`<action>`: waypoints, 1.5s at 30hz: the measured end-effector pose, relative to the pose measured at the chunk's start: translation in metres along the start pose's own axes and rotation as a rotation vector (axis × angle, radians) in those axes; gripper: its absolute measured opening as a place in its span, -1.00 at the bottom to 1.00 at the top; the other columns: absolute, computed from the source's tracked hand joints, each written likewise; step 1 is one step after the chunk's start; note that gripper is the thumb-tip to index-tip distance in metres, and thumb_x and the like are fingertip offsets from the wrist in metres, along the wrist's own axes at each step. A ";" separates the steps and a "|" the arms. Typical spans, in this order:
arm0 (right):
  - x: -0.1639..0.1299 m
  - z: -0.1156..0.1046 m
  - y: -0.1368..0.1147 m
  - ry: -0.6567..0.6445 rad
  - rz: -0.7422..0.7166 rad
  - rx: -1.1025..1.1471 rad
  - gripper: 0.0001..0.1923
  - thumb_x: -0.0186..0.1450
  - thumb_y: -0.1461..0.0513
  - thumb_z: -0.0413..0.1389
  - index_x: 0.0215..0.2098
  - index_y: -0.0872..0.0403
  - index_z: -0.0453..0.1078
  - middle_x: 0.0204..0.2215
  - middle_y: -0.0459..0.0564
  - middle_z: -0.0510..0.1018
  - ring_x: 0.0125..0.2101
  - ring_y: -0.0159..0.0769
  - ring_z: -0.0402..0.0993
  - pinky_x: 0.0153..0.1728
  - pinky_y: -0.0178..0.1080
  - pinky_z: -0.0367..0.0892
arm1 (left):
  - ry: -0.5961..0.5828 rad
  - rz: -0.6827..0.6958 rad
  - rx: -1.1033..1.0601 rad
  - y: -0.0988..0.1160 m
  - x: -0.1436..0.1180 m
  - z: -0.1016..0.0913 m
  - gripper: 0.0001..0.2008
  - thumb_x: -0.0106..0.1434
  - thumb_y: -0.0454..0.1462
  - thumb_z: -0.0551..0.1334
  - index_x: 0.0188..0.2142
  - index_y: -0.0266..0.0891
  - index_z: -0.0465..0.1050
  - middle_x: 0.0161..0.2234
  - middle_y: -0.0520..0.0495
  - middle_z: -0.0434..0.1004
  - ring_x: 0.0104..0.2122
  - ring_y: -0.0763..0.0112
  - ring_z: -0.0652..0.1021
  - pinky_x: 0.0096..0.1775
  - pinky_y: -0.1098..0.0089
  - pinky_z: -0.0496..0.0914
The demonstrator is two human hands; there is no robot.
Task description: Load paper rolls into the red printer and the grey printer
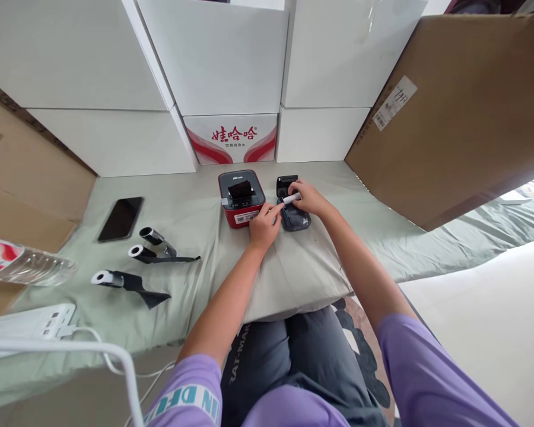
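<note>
A small black portable printer [296, 220] lies on the covered surface, its lid [287, 184] tipped open at the back. Over its open compartment is a slim white roll [292, 198], which looks like a small paper roll. My right hand [308, 198] grips the roll from its right side. My left hand [266, 225] is closed, its fingertips at the roll's left end, where a dark bit shows. Just left of these, the red and black label printer [242, 198] stands upright with a black strip rising from its top slot.
Several rolls with dark tails, including one white-ended roll [102, 278], lie at left, near a black phone [121, 219]. A water bottle [35, 265] and a white power strip [31, 325] with cables are further left. White boxes [231, 137] line the back; a cardboard box [454, 118] leans at right.
</note>
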State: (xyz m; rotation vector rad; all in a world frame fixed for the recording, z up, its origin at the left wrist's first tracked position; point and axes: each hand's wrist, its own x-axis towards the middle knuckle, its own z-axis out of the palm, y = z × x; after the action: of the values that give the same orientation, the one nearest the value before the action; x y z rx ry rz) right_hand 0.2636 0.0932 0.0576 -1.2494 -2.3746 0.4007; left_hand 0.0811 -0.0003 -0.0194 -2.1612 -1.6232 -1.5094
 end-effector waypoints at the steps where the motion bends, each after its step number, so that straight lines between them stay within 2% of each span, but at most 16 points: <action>1: 0.001 -0.001 -0.002 -0.002 0.003 -0.016 -0.67 0.04 0.40 0.10 -0.20 0.10 0.43 -0.12 0.09 0.48 -0.21 -0.17 0.37 -0.16 -0.22 0.24 | 0.002 0.002 -0.001 0.000 0.000 0.000 -0.66 0.43 -0.35 0.16 0.07 -0.07 0.63 -0.22 -0.05 0.59 -0.30 0.45 0.56 -0.36 0.48 0.32; 4: 0.002 -0.002 -0.005 -0.023 0.002 -0.109 -0.67 0.09 0.42 0.11 -0.17 0.10 0.46 -0.10 0.09 0.49 -0.22 -0.19 0.39 -0.20 -0.23 0.23 | 0.006 0.001 -0.009 0.001 0.000 -0.001 -0.66 0.42 -0.36 0.17 0.07 -0.09 0.63 -0.21 -0.04 0.60 -0.32 0.45 0.56 -0.37 0.47 0.31; 8: 0.002 0.002 -0.007 -0.107 0.020 -0.259 -0.70 0.18 0.40 0.14 -0.12 0.10 0.51 -0.14 0.10 0.58 -0.16 -0.15 0.40 -0.14 -0.22 0.24 | -0.004 -0.024 -0.012 0.003 0.001 -0.002 -0.66 0.41 -0.35 0.17 0.06 -0.10 0.64 -0.19 -0.06 0.61 -0.31 0.42 0.57 -0.36 0.45 0.31; 12: 0.005 0.004 -0.013 -0.155 0.136 -0.345 -0.73 0.23 0.32 0.24 -0.08 0.08 0.59 -0.05 0.15 0.59 -0.05 -0.08 0.42 -0.04 -0.17 0.28 | -0.025 -0.041 -0.031 0.003 0.001 -0.002 -0.67 0.41 -0.34 0.17 0.04 -0.10 0.64 -0.18 -0.08 0.62 -0.28 0.40 0.58 -0.34 0.45 0.34; 15: 0.005 -0.003 -0.017 -0.147 0.206 -0.327 -0.76 0.25 0.25 0.29 -0.10 0.06 0.65 0.02 0.19 0.55 -0.01 -0.03 0.44 0.00 -0.13 0.31 | -0.033 -0.046 -0.043 0.003 0.001 -0.003 -0.68 0.41 -0.34 0.17 0.03 -0.10 0.64 -0.18 -0.07 0.61 -0.27 0.40 0.58 -0.34 0.46 0.34; 18: -0.009 -0.018 -0.018 -0.066 0.178 -0.196 -0.75 0.34 0.18 0.20 -0.09 0.06 0.66 -0.09 0.16 0.60 -0.08 -0.07 0.48 0.03 -0.12 0.32 | -0.046 -0.061 -0.055 0.004 0.002 -0.004 -0.68 0.41 -0.34 0.18 0.03 -0.11 0.64 -0.19 -0.07 0.61 -0.30 0.42 0.57 -0.33 0.46 0.35; 21: -0.034 -0.027 -0.015 0.123 0.165 -0.060 -0.66 0.41 0.16 0.06 -0.02 0.09 0.61 -0.11 0.14 0.63 -0.10 -0.10 0.50 0.04 -0.08 0.35 | -0.085 -0.058 -0.093 0.006 0.002 -0.007 -0.69 0.41 -0.32 0.19 0.05 -0.14 0.62 -0.16 -0.08 0.61 -0.30 0.43 0.57 -0.30 0.46 0.38; 24: -0.045 -0.027 -0.011 0.292 0.207 0.019 -0.54 0.39 0.16 0.03 0.19 0.13 0.47 0.10 0.21 0.57 0.01 -0.04 0.48 0.10 -0.01 0.35 | -0.215 0.033 -0.149 0.008 0.001 -0.009 -0.62 0.38 -0.24 0.26 0.17 -0.14 0.55 -0.06 -0.10 0.59 -0.18 0.38 0.60 -0.24 0.46 0.43; 26: -0.038 -0.024 -0.010 0.309 0.200 0.029 -0.43 0.40 0.14 0.02 0.32 0.16 0.34 0.25 0.25 0.46 0.16 0.01 0.39 0.21 0.04 0.28 | -0.289 0.105 -0.151 0.008 0.000 -0.009 -0.59 0.37 -0.20 0.28 0.20 -0.10 0.53 -0.04 -0.10 0.57 -0.15 0.37 0.60 -0.22 0.45 0.45; 28: -0.021 -0.020 -0.012 0.274 0.170 0.008 -0.37 0.42 0.13 -0.01 0.41 0.15 0.22 0.36 0.22 0.34 0.31 0.03 0.23 0.32 0.08 0.15 | -0.312 0.156 -0.125 0.007 -0.002 -0.008 -0.65 0.38 -0.20 0.28 0.14 -0.07 0.59 -0.09 -0.09 0.56 -0.18 0.38 0.60 -0.24 0.45 0.45; 31: 0.002 -0.014 -0.020 0.191 0.176 -0.026 -0.33 0.44 0.11 -0.03 0.48 0.06 0.11 0.43 0.13 0.25 0.39 0.10 0.07 0.35 0.21 0.05 | -0.314 0.213 -0.103 0.005 -0.003 -0.005 -0.73 0.38 -0.24 0.26 0.02 -0.09 0.65 -0.18 -0.07 0.55 -0.24 0.40 0.60 -0.26 0.46 0.45; 34: 0.006 -0.007 -0.029 0.128 0.219 -0.050 -0.35 0.46 0.08 -0.03 0.48 0.04 0.14 0.40 0.16 0.29 0.36 0.20 0.07 0.29 0.29 0.09 | -0.292 0.208 -0.099 0.005 -0.003 -0.004 -0.69 0.40 -0.31 0.22 0.06 -0.11 0.62 -0.18 -0.07 0.57 -0.23 0.41 0.60 -0.24 0.46 0.45; 38: -0.023 0.008 -0.039 0.166 0.249 -0.094 -0.46 0.51 0.07 -0.11 0.34 0.05 0.38 0.32 0.17 0.41 0.28 0.17 0.16 0.25 0.21 0.13 | -0.208 0.134 -0.085 0.006 -0.002 -0.004 -0.64 0.41 -0.36 0.16 0.13 -0.14 0.55 -0.16 -0.10 0.59 -0.21 0.39 0.60 -0.18 0.44 0.46; 41: -0.048 0.014 -0.044 0.119 0.285 -0.095 -0.49 0.53 0.06 -0.14 0.26 0.01 0.46 0.29 0.12 0.45 0.27 0.16 0.19 0.25 0.21 0.10 | -0.143 0.074 -0.081 0.006 0.000 -0.004 -0.62 0.41 -0.37 0.11 0.14 -0.16 0.53 -0.17 -0.11 0.59 -0.24 0.38 0.59 -0.17 0.42 0.45; 45: -0.058 -0.002 -0.050 0.144 0.268 -0.074 -0.48 0.55 0.08 -0.18 0.25 0.04 0.47 0.29 0.12 0.47 0.31 0.08 0.25 0.30 0.18 0.05 | -0.105 0.026 -0.113 0.005 0.001 -0.004 -0.61 0.38 -0.39 0.10 0.12 -0.20 0.51 -0.19 -0.11 0.57 -0.25 0.37 0.57 -0.18 0.42 0.43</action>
State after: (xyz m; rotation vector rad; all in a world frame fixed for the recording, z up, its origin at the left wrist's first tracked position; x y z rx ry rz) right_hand 0.2583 0.0178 0.0672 -1.5819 -2.1260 0.2934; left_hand 0.0824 -0.0044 -0.0141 -2.3484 -1.5683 -1.5409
